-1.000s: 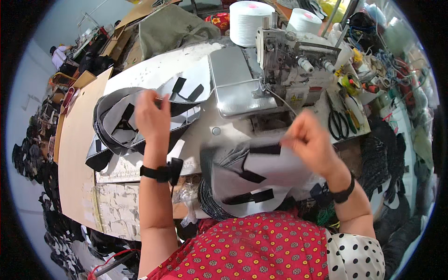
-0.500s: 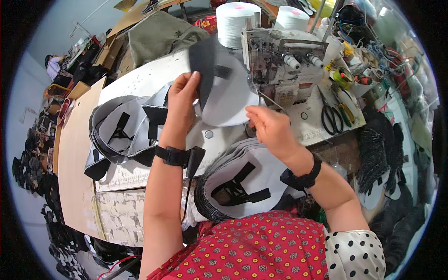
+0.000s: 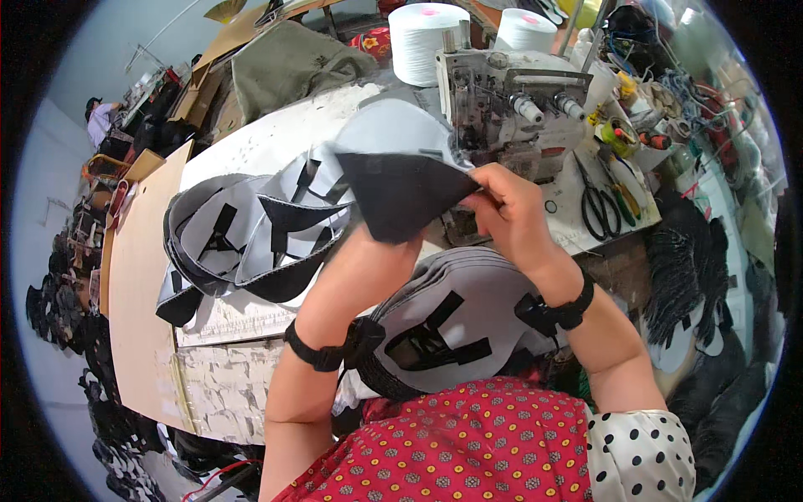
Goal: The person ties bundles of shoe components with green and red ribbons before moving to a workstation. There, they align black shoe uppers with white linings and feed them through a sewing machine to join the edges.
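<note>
A cut fabric piece [image 3: 406,188], pale grey with a black flap folded toward me, is held up in front of the overlock sewing machine [image 3: 523,109]. My left hand [image 3: 389,244] grips it from beneath, its fingers hidden behind the black flap. At the flap's right corner, my right hand [image 3: 512,213] pinches the fabric between thumb and fingers. To the left on the white table [image 3: 251,151] lie several similar curved pieces [image 3: 242,234], grey inside with black straps. Below my hands sits a thick stack of such pieces [image 3: 452,318], partly behind my forearms.
Black-handled scissors [image 3: 598,205] and pliers [image 3: 623,201] lie right of the machine. Two white thread cones [image 3: 428,42] stand behind it. An olive cloth [image 3: 297,67] covers the far table edge. Dark fringed material [image 3: 682,276] hangs at right. Another person [image 3: 99,117] is far left.
The fabric piece has turned, so its black part now faces me at the front. My left hand has moved right and under it; my right hand has shifted slightly right and up.
</note>
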`<state>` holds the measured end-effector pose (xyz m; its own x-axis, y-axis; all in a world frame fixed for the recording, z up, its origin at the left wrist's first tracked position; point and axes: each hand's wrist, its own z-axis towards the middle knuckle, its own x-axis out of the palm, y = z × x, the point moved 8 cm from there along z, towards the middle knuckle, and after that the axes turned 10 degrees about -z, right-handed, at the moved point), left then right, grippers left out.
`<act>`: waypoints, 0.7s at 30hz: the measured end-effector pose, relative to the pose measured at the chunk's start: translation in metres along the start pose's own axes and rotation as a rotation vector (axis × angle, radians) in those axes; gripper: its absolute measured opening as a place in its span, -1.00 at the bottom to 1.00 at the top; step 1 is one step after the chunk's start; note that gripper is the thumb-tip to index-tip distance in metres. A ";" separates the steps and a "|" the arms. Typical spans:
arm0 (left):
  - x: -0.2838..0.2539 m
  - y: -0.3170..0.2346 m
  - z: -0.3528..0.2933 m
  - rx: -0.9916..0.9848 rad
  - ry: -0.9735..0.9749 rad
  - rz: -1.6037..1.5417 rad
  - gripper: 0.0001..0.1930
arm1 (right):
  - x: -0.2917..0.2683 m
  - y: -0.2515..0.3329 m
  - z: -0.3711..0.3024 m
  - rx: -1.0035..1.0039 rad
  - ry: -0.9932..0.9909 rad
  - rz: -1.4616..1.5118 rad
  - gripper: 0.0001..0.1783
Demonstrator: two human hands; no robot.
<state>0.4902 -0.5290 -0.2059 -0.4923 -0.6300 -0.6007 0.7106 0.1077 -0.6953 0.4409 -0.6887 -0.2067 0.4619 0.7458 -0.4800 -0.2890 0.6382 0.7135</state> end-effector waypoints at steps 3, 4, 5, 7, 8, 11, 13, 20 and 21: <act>-0.004 0.020 0.005 -0.165 0.027 -0.357 -0.77 | -0.007 0.012 -0.010 0.074 0.076 0.078 -0.87; -0.008 0.026 0.005 -0.232 0.005 -0.383 -0.77 | -0.010 0.019 -0.012 0.045 0.065 0.075 -0.89; -0.011 0.032 0.005 -0.312 -0.013 -0.421 -0.76 | -0.011 0.022 -0.013 0.054 0.070 0.074 -0.90; -0.019 0.038 0.006 -0.394 -0.103 -0.437 -0.72 | -0.010 0.025 -0.013 0.053 0.081 0.106 -0.91; -0.033 0.027 0.011 -0.261 -0.214 -0.156 -0.65 | -0.008 0.024 -0.011 0.064 0.084 0.028 -0.92; -0.045 -0.007 0.022 0.142 -0.502 0.322 -0.36 | 0.002 0.012 -0.002 0.085 0.085 -0.137 -0.89; -0.040 0.002 0.033 0.137 -0.484 0.255 -0.37 | 0.005 0.001 0.000 0.116 0.039 -0.168 -0.89; -0.010 0.056 0.037 -0.220 -0.156 -0.638 -0.82 | 0.000 -0.001 -0.017 -0.058 -0.023 0.044 -0.78; -0.012 0.046 0.038 -0.073 -0.096 -0.511 -0.80 | -0.004 -0.002 -0.023 -0.057 0.042 0.032 -0.77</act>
<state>0.5481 -0.5459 -0.2155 -0.7161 -0.6836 -0.1410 0.3535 -0.1811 -0.9178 0.4200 -0.6886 -0.2178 0.4169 0.7723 -0.4794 -0.3506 0.6232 0.6991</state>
